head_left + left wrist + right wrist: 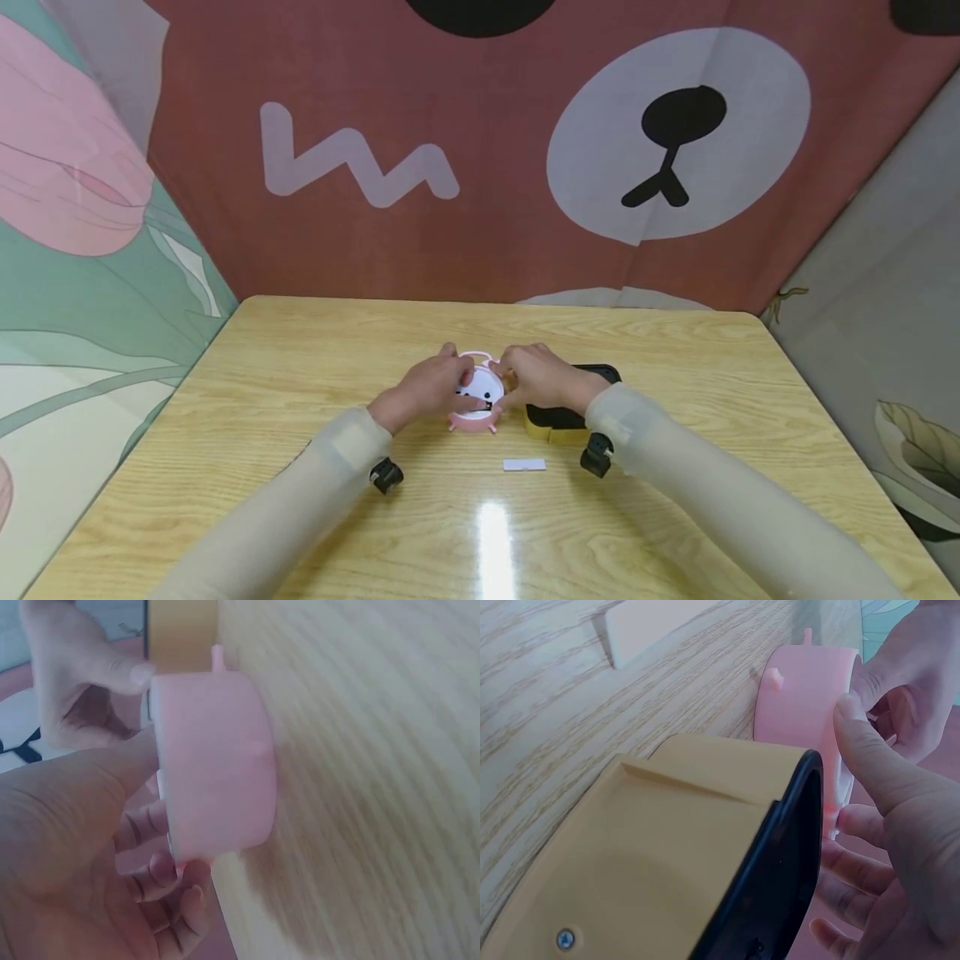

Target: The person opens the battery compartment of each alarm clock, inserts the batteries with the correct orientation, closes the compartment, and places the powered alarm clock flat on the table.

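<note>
A small pink alarm clock [472,424] with a looped handle and little feet lies on the table, its round white side up. A dark slot [488,406] shows low on that side. My left hand [431,386] holds the clock's left edge, its thumb reaching across the white side to the slot. From the other side my right hand [542,377] grips the rim, and its thumb [870,750] presses the edge in the right wrist view. The clock's pink side wall [217,765] fills the middle of the left wrist view. Between the fingers the white side is partly hidden.
Right beside the clock, under my right wrist, stands a yellow-sided object [645,847] with a black top and a screw in its wall. A flat white strip [524,465] lies nearer to me on the wooden table [315,342]. A printed cloth [375,250] hangs behind.
</note>
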Motion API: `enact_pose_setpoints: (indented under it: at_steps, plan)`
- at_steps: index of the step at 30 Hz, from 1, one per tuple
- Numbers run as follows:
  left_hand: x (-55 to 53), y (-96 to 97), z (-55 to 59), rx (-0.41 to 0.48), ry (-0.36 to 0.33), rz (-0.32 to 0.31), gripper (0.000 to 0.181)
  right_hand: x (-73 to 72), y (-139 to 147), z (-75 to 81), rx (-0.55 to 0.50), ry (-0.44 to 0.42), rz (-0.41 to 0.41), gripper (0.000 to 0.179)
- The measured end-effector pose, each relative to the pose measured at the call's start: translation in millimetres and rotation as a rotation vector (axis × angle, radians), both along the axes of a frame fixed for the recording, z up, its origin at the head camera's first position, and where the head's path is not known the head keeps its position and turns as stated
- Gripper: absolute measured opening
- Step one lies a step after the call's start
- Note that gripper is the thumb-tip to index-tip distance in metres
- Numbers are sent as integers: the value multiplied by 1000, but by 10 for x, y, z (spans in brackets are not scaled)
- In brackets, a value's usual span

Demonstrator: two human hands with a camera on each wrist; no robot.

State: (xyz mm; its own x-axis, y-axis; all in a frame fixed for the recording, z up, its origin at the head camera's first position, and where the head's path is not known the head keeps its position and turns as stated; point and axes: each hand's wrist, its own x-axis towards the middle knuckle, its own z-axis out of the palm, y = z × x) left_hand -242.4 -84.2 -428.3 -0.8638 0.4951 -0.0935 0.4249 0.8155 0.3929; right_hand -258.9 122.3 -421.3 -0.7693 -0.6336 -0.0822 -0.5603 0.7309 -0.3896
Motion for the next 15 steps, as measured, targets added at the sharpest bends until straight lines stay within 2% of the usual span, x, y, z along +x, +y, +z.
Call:
enact_pose_setpoints:
  at_steps: [4,15]
  plan:
    - [9,32,5,-30,-9,31,40,-2,-4,-5,-1,3,4,36]
    - [14,86,53,-56,-30,50,38,-4,5,1,-13,-18,-2,32]
